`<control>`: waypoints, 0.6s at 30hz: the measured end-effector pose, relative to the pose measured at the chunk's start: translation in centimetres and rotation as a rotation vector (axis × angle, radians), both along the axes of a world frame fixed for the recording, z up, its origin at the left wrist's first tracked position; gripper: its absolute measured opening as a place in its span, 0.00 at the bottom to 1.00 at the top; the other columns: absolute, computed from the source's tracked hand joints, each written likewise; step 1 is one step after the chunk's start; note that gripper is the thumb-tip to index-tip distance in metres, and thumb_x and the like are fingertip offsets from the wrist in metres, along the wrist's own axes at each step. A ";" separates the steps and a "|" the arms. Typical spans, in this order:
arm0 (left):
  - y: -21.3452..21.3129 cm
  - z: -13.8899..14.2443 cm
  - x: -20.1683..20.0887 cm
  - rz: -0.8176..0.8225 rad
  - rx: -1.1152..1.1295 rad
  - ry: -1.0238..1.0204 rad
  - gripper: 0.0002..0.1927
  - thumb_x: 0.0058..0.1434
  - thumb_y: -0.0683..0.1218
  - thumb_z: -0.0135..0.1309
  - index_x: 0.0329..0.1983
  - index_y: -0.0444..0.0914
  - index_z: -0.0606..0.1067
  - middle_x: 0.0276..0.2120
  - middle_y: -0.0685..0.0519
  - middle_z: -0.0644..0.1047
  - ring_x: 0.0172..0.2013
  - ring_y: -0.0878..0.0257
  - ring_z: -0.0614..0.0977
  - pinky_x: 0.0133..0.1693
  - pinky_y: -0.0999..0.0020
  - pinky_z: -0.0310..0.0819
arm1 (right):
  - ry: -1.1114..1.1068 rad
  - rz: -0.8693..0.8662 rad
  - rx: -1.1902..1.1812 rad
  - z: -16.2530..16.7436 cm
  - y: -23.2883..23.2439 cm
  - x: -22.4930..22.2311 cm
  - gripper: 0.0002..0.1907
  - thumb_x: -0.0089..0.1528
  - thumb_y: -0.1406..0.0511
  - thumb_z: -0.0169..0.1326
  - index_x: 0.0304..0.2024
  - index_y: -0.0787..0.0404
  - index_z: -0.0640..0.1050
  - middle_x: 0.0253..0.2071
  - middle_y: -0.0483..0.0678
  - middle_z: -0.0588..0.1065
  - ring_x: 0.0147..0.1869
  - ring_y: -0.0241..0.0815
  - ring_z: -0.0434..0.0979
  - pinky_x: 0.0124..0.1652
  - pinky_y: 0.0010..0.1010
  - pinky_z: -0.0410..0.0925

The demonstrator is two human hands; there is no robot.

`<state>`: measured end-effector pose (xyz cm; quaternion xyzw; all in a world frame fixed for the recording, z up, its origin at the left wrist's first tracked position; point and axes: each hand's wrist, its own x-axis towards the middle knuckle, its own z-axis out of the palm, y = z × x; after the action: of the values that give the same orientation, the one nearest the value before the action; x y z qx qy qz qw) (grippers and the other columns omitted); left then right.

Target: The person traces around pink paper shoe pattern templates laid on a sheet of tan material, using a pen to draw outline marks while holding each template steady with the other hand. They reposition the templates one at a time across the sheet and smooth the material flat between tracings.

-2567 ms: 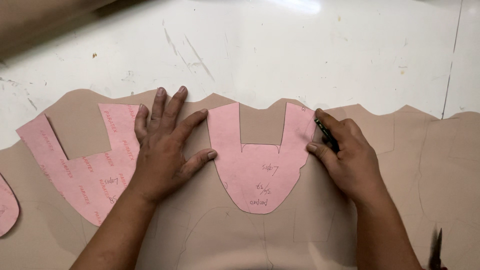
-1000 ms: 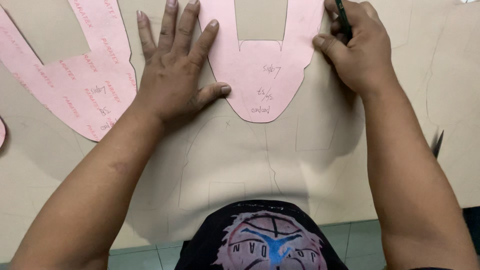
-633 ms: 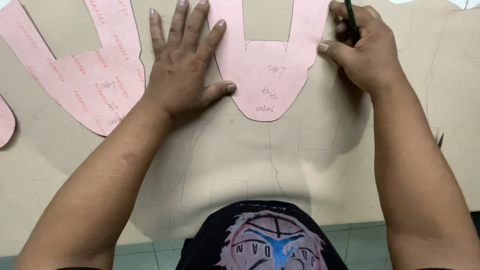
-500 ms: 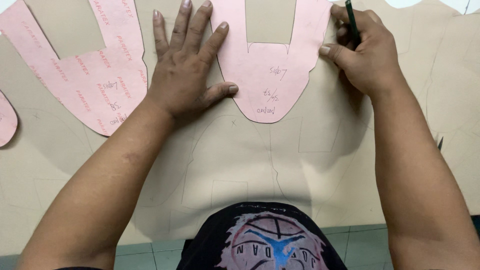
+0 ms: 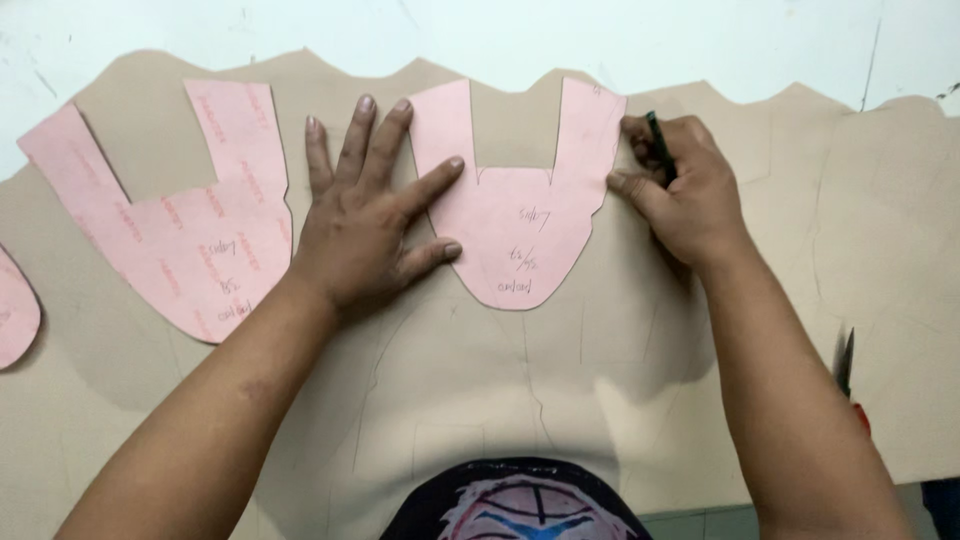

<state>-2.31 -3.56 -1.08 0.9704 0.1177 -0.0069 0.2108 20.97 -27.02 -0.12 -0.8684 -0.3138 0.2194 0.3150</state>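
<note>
A pink U-shaped paper pattern (image 5: pixel 520 230) lies flat on a tan sheet of material (image 5: pixel 480 380). My left hand (image 5: pixel 365 215) is spread over the pattern's left edge, pressing it down, fingers apart. My right hand (image 5: pixel 685 195) grips a dark pen (image 5: pixel 658 142) and holds its tip against the right edge of the pattern's right arm. Faint traced outlines show on the tan sheet below the pattern.
A second pink U-shaped pattern (image 5: pixel 175 225) lies to the left, and part of a third pink piece (image 5: pixel 15 310) shows at the left edge. Scissors (image 5: pixel 845 375) rest on the sheet at the right. A white table (image 5: pixel 500 30) runs behind.
The view has tilted up, so the patterns sit lower in the picture. Both hands keep the same places on the pattern; the pen stays at its right edge.
</note>
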 end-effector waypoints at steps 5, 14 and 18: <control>-0.2 0.0 -0.1 0.011 -0.003 -0.001 0.37 0.55 0.72 0.54 0.67 0.58 0.70 0.75 0.41 0.49 0.75 0.43 0.40 0.68 0.35 0.18 | 0.010 -0.001 0.001 0.0 -0.2 -0.2 0.27 0.59 0.65 0.65 0.61 0.58 0.77 0.48 0.44 0.72 0.49 0.38 0.72 0.51 0.28 0.68; -0.2 -0.3 -0.3 0.008 -0.002 -0.038 0.38 0.54 0.72 0.52 0.67 0.56 0.70 0.74 0.40 0.49 0.75 0.42 0.41 0.68 0.34 0.20 | -0.032 -0.007 -0.096 0.1 0.0 -0.6 0.27 0.58 0.62 0.65 0.60 0.53 0.78 0.42 0.43 0.71 0.41 0.38 0.72 0.43 0.29 0.68; -0.3 -0.4 -0.3 0.010 -0.004 -0.044 0.38 0.54 0.72 0.52 0.66 0.55 0.70 0.74 0.39 0.50 0.74 0.42 0.41 0.67 0.33 0.21 | -0.026 0.004 -0.093 0.3 0.1 -0.6 0.26 0.58 0.61 0.64 0.60 0.53 0.78 0.41 0.42 0.72 0.41 0.38 0.72 0.43 0.29 0.69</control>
<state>-2.60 -3.85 -1.45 0.9692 0.1180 0.0153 0.2155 20.34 -26.95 0.19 -0.8843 -0.3089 0.2229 0.2699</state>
